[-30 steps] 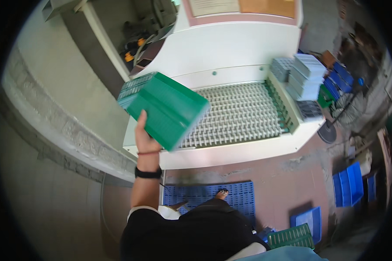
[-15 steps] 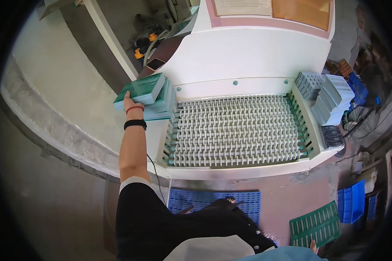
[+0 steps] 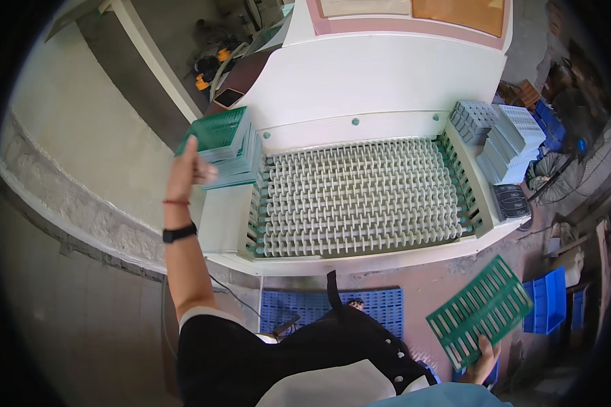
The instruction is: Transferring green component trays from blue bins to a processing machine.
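A stack of green, pale-edged boards [image 3: 218,132] sits on the left ledge of a white machine, its sheets slightly out of line. Just in front of it is my left hand [image 3: 185,168], open and a little blurred, with its fingers apart and nothing visible in them. At the lower right, my right hand [image 3: 483,363] grips the near edge of a green slotted board [image 3: 480,312]. That board is tilted and held clear of the machine, with rows of long slots showing through it.
Rows of white wheeled rollers [image 3: 360,197] fill the machine bed between raised sides. Grey-white slotted trays [image 3: 512,146] are piled on the right ledge, near a dark control pad [image 3: 511,202]. A blue bin [image 3: 548,298] stands at right, and a blue slotted mat [image 3: 278,305] lies below.
My left hand has come off the stack and moved slightly left and nearer, fingers spreading. My right hand has raised the green slotted board and turned it. The whole view has shifted a little.
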Demonstrator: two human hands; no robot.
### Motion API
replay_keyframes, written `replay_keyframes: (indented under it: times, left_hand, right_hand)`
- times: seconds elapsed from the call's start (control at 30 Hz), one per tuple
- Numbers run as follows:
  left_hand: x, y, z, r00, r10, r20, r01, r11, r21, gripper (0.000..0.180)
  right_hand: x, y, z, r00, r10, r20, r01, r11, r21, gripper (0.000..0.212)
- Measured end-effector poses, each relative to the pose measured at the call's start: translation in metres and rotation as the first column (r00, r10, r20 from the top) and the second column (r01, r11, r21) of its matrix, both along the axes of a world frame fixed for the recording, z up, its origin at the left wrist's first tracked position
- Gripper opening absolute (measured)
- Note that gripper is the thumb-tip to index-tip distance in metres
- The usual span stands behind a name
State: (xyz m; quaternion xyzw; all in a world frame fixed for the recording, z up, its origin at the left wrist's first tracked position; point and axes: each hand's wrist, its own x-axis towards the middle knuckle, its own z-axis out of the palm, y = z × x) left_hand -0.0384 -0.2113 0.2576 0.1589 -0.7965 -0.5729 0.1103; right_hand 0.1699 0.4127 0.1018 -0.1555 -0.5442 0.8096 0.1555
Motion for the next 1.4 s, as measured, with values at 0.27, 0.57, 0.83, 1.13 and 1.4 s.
replay_keyframes:
  times: [0.27,0.57,0.83,1.13,1.4]
  left_hand:
    - [0.017,0.246,-0.159,0.69,-0.713,-0.121,0.72,0.661,0.209,0.036]
    - [0.057,0.211,-0.116,0.938,-0.242,-0.248,0.324,0.359,0.875,0.038]
    - [0.023,0.065,-0.035,0.847,0.331,-0.416,0.22,0.495,0.841,0.034]
    - [-0.103,-0.066,-0.022,0.63,0.758,-0.166,-0.369,0.481,0.796,0.045]
    - [-0.092,-0.072,-0.028,0.895,0.445,-0.013,-0.373,0.766,0.524,0.059]
  right_hand:
    - [-0.113,-0.073,0.023,0.842,0.538,-0.04,-0.54,0.839,-0.073,0.057]
    - [-0.187,-0.174,0.06,0.494,0.857,-0.145,-0.854,0.448,-0.264,0.059]
    - [-0.18,-0.122,0.016,0.622,0.783,-0.03,-0.773,0.607,-0.185,0.041]
    - [-0.112,-0.01,-0.064,0.872,0.46,0.167,-0.408,0.872,-0.269,0.025]
    - [-0.087,0.025,-0.079,0.942,0.171,0.288,-0.105,0.967,-0.231,0.014]
